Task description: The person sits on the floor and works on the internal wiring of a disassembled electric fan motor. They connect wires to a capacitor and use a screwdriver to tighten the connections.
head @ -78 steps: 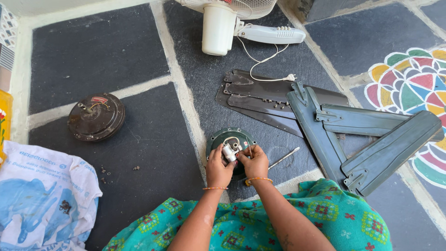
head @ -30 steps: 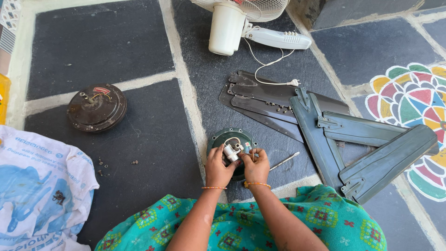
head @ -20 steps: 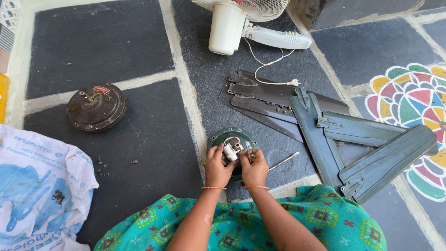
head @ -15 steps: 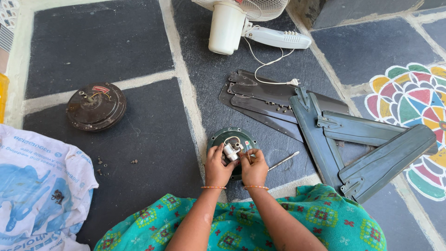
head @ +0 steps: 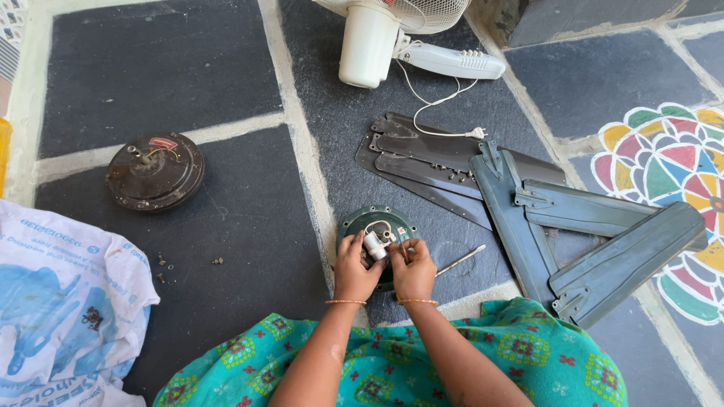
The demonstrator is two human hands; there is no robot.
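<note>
Here the left hand (head: 354, 265) and right hand (head: 412, 267) pinch the small grey part (head: 375, 245) atop the green motor (head: 375, 226) on the floor, so steady fingertip pressure, keeping the motor flat, seems best.

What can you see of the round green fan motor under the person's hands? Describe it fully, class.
The green fan motor is a round, flat housing that looks like painted metal, lying flat on the dark stone floor. A pale cylindrical part and thin wires rise from its middle. The left hand and right hand both rest on its near side, fingers at the centre, hiding that half.
</note>
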